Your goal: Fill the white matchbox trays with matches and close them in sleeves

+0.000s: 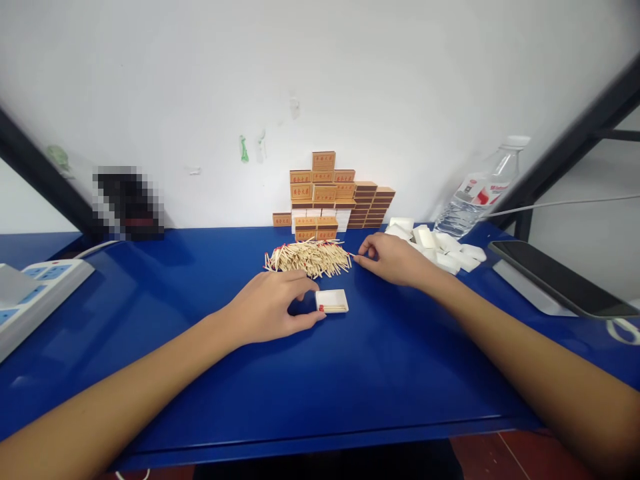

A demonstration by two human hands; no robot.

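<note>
My left hand (273, 303) grips a small white matchbox tray (332, 297) by its left end, thumb and fingertip at opposite corners. A few red-tipped matches (334, 308) lie along the tray's near side. Just right of a loose heap of matches (309, 257), my right hand (383, 259) is pinched, thumb against index finger. A single match (352, 255) appears to stick out of that pinch, its red head pointing left toward the heap. The other fingers of this hand are curled.
Orange matchboxes (324, 193) are stacked against the wall behind the heap. White trays (440, 248) lie piled at the right, before a tilted water bottle (480, 190). A phone (560, 277) rests on a white block. A power strip (45, 293) is at the left.
</note>
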